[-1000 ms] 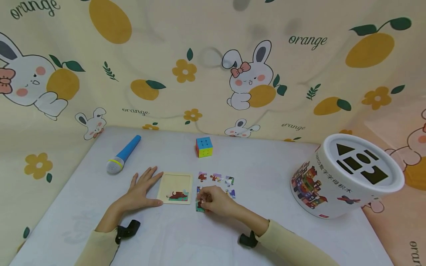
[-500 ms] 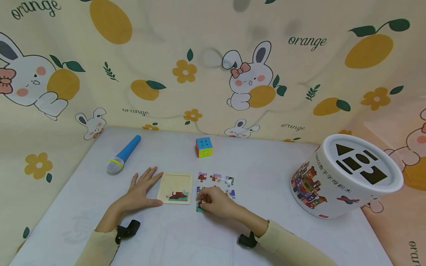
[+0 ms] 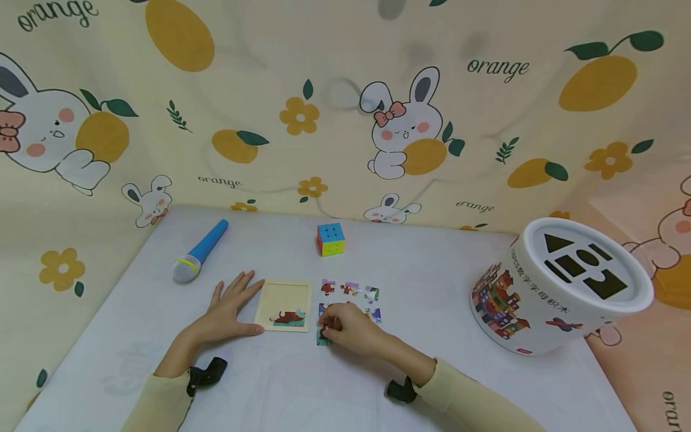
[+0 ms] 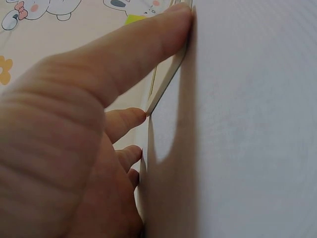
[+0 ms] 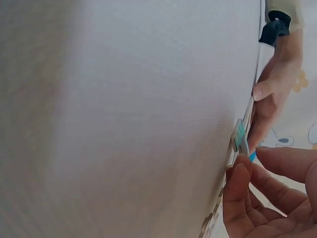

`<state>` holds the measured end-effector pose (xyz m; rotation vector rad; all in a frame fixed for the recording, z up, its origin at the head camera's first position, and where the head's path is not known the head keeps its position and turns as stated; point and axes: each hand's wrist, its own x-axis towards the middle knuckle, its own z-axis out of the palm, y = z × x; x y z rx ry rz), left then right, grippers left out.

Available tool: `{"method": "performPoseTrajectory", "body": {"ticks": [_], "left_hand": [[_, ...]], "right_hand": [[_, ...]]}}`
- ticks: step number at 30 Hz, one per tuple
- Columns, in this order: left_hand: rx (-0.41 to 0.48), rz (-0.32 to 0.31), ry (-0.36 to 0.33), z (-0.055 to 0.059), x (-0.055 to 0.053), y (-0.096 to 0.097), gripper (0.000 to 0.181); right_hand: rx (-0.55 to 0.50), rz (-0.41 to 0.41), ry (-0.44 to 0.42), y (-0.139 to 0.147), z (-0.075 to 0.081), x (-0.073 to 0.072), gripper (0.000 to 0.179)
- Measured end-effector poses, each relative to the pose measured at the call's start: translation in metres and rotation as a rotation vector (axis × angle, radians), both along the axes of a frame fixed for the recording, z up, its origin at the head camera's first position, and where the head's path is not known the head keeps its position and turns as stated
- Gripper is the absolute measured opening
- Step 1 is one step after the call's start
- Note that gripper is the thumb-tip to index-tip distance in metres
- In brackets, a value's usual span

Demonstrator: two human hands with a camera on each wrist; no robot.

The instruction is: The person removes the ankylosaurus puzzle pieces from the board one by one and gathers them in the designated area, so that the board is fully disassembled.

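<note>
In the head view, a square wooden puzzle tray (image 3: 282,295) lies mid-table, with a brown-and-green picture section (image 3: 288,318) in its lower right corner. My left hand (image 3: 227,312) rests spread at the tray's left side, thumb and index finger touching its edge. Just right of the tray, my right hand (image 3: 348,327) pinches a green puzzle piece (image 3: 322,339) by its edge. The right wrist view shows this piece (image 5: 239,136) tilted up off the table at the fingertips. Several loose pieces (image 3: 351,288) lie beyond the right hand, which partly covers some others.
A blue toy microphone (image 3: 202,249) lies at the back left. A puzzle cube (image 3: 331,239) stands behind the loose pieces. On the right is a large white bucket (image 3: 561,288) with shaped holes in its lid. Printed cloth (image 3: 324,60) hangs behind the table.
The green piece at my right fingertips has shifted very slightly left and toward the near edge. My left hand and the tray have stayed put.
</note>
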<state>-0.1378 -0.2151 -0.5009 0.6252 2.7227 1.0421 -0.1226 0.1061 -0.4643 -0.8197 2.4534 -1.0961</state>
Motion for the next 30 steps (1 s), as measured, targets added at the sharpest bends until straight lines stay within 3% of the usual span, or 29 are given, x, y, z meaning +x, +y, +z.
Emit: {"method": "performPoseTrajectory", "body": {"ticks": [13,22,30], "left_hand": [[0.001,0.007,0.007,0.000,0.000,0.000,0.102],[-0.005,0.008,0.001,-0.002,0.000,0.000,0.102],[-0.014,0.010,-0.001,-0.003,-0.001,0.000,0.103]], "right_hand": [[0.035,-0.038,0.063,0.001,0.003,0.002,0.011],[-0.031,-0.090,-0.007,-0.001,0.013,-0.003,0.015],[-0.062,-0.043,0.036,-0.019,0.026,-0.016,0.014]]}}
